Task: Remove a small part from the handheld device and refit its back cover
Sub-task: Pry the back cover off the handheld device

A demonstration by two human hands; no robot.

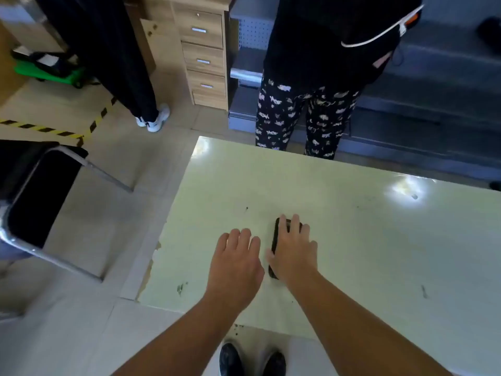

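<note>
We find the right hand (292,249) flat on the black device (276,237), not gripping; left hand (235,263) spread wide over the tabletop (352,240); no writing legible.

Glossy pale laminate on the table (339,213), throwing back bright glare, though the near left edge is chipped and rough, the coating peeling. The handheld device (275,237) under the right hand (294,251) looks like smooth dark plastic with a sheen. Wood-grain drawer unit (203,58) with shiny metal handles, and a chair (40,191) on a polished metal frame
</note>
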